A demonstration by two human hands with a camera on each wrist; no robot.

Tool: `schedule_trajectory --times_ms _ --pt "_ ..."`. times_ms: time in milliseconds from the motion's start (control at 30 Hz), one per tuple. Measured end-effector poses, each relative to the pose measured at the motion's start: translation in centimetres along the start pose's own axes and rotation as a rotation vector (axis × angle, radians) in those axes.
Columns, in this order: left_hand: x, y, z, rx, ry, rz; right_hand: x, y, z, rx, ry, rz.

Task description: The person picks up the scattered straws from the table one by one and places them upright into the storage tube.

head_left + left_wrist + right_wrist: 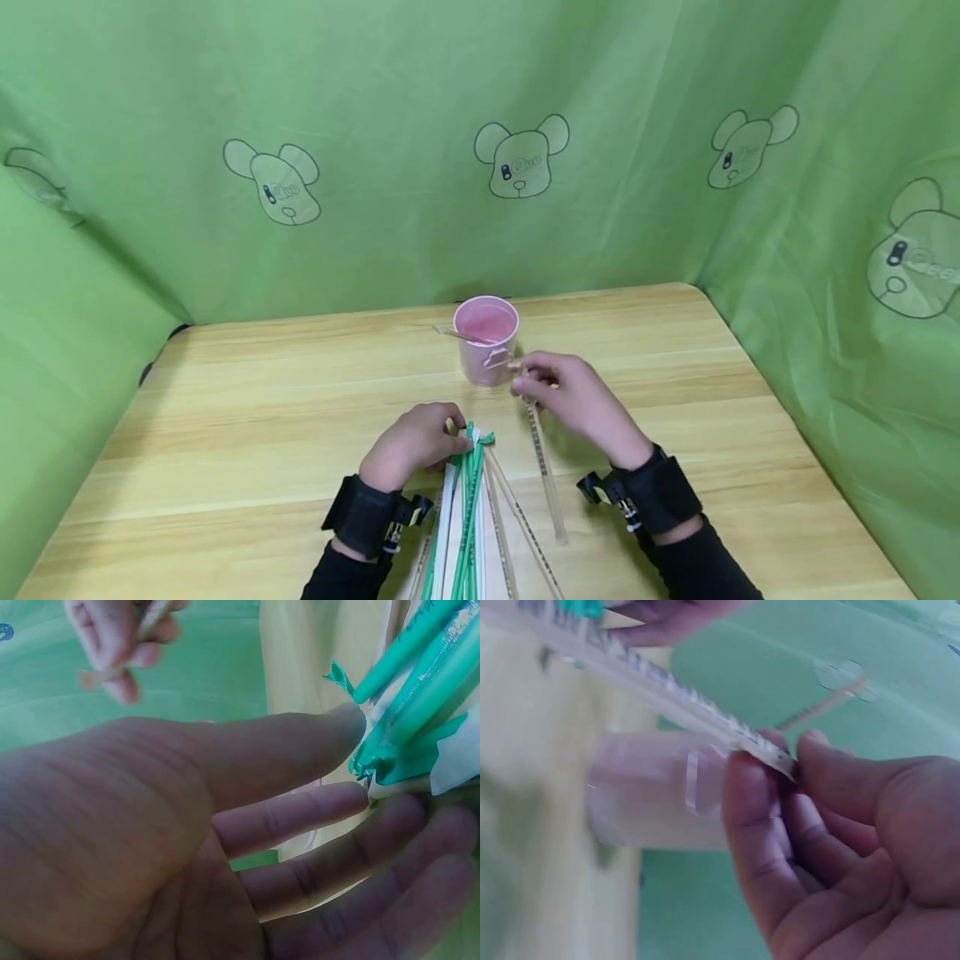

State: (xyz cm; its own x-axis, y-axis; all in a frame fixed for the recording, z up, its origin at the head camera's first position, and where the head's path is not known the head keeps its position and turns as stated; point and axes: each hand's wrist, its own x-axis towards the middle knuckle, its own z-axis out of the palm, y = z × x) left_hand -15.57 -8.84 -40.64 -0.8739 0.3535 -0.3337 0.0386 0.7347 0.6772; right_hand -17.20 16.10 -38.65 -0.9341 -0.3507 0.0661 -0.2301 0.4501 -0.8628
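Closest to me, my dark sleeves (697,567) run up to the black straps (363,517) on both wrists. Between my forearms a loose bunch of long, slim straws fans out toward me over the wooden table (262,417): green straws (468,508) on top, white straws (445,521) among them, beige straws (522,521) splayed at the right. My left hand (412,437) is at the far end of this bunch, my thumb tip at the green ends, my other fingers loosely extended and apart beyond them.

A little farther off, my right hand (573,392) pinches one pale straw (537,442) near its far end, between thumb and forefinger. Dark lettering runs along it, and its long end slants back toward me, apart from the bunch.

Just past my right fingertips, the pink bucket (480,367) stands upright, its handle (498,358) on the near side. Another straw (450,332) leans in it, poking out over the left rim. Behind the table hangs green cloth (405,167) printed with bear heads (520,158).
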Motion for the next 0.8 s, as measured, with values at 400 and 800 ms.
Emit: schedule_trajectory --times_ms 400,800 --pt "0.3 0.1 0.1 -0.04 -0.007 0.005 -1.1 -3.7 -2.5 0.182 0.512 -0.338" --pt "0.6 -0.4 0.6 -0.073 -0.003 -0.001 0.9 -4.5 -1.4 0.468 0.835 -0.723"
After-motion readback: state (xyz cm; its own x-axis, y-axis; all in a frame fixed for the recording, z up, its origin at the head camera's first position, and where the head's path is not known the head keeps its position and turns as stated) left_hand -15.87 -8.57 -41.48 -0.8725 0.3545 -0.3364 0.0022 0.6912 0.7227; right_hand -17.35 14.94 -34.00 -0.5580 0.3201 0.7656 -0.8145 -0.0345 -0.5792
